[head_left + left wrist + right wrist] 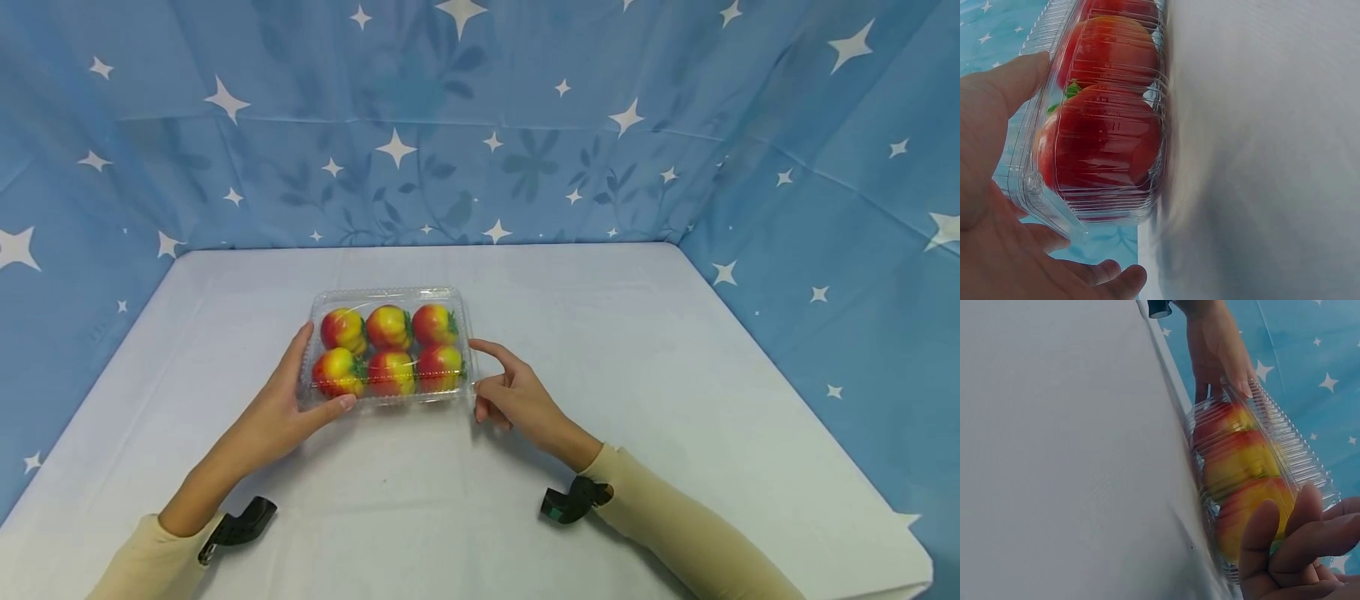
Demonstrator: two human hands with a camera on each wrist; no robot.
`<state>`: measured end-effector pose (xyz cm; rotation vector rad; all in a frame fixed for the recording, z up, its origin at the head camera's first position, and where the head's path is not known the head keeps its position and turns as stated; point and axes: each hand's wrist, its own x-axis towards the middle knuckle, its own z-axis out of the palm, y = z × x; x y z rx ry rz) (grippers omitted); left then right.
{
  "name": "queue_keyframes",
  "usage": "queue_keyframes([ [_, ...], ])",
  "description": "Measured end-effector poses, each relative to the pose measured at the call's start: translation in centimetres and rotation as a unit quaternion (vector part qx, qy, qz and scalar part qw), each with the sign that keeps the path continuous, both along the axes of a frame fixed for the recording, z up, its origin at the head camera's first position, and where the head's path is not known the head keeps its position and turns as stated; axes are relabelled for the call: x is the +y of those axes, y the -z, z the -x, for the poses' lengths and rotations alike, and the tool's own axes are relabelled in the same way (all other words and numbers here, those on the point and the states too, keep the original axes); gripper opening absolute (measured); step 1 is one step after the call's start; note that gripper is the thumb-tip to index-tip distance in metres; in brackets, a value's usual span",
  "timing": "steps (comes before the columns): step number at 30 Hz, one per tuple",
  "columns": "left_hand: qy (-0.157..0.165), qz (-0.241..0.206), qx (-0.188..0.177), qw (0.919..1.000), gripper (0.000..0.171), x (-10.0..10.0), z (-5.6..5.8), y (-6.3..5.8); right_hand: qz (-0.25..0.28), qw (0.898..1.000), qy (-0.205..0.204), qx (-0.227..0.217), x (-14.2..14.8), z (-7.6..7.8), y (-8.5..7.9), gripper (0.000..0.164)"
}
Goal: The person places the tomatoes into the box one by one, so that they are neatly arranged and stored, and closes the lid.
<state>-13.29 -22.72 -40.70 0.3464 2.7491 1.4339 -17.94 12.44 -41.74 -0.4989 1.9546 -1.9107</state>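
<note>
A clear plastic fruit box (pixel 405 398) with its lid down lies on the white table. Inside sit several red-and-yellow, peach-like fruits (pixel 389 327) with green leaves, in two rows. My left hand (pixel 281 408) grips the box's near left corner, thumb over the front rim and fingers along the left side. At the right edge, my right hand (pixel 521 400) touches the rim with an outstretched index finger, thumb close to the near right corner. Its other fingers curl beneath. In the right wrist view these fingers (pixel 1260 534) partly hide the nearest fruit.
A white cloth covers the table (pixel 675 375). Blue curtains (pixel 480 183) with white stars hang behind it and along the sides. Dark wrist devices (pixel 238 523) are strapped by both beige sleeves (pixel 675 525).
</note>
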Motion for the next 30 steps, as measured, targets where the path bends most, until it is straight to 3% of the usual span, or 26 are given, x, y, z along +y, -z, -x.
queue_keyframes([
  [9,-0.001,0.000,-0.002,1.0000,0.120,0.03,0.04,-0.26,0.024,1.000,0.014,-0.010,-0.23,0.06,-0.04,0.070],
  [30,0.002,-0.002,0.002,1.0000,0.120,-0.14,0.07,0.08,0.014,1.000,0.020,-0.001,-0.31,-0.14,0.46,0.068],
])
